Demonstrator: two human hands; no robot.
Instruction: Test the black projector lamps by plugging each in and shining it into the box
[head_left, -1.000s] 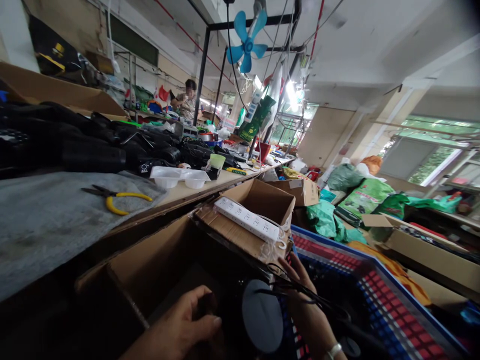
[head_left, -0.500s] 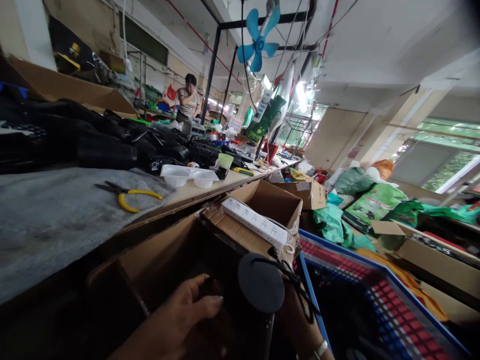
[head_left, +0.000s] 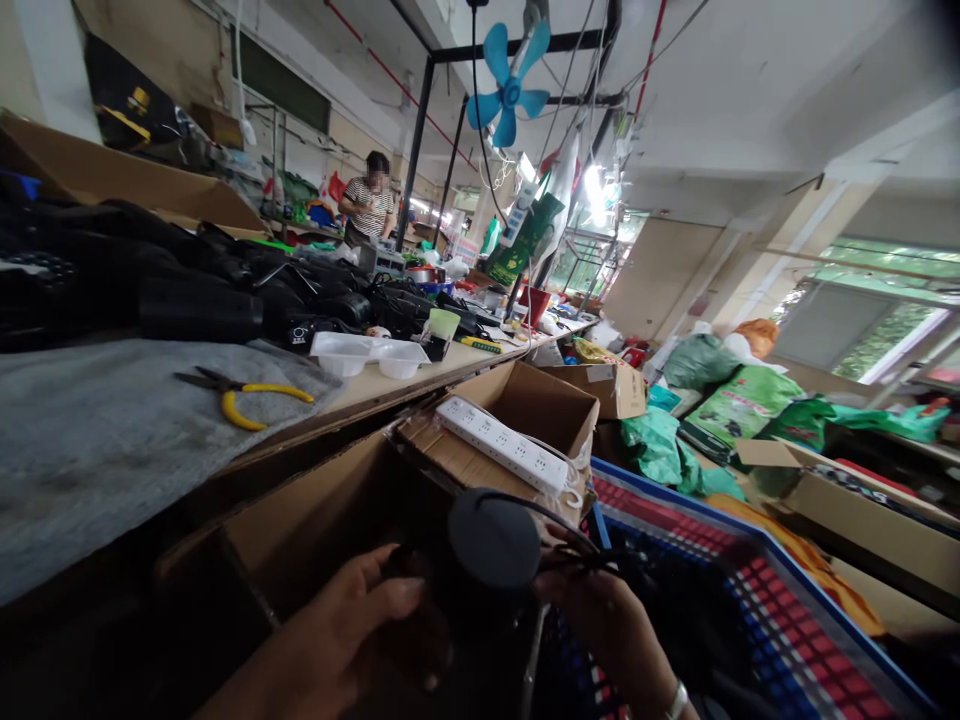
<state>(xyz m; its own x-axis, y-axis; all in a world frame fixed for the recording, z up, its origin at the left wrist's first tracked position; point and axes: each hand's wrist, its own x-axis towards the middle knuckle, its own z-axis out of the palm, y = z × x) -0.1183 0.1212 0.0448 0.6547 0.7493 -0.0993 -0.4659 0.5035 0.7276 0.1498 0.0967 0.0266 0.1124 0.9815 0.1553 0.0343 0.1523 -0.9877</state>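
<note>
My left hand (head_left: pixel 352 640) wraps the black hair dryer (head_left: pixel 491 560), fingers curled on its body, low over the open cardboard box (head_left: pixel 300 540). Right hand (head_left: pixel 615 635) pinches the black cord (head_left: pixel 570 535) beside the dryer's round end. Dryer is up out of the blue crate (head_left: pixel 750 590), not yet set anywhere; cord loose, not bundled. Bench (head_left: pixel 390 385) has a pile of dryers (head_left: pixel 195 290), yellow pliers (head_left: pixel 240 395), white tray (head_left: pixel 367 352). Power strip (head_left: pixel 499 442) lies on a box flap.
</note>
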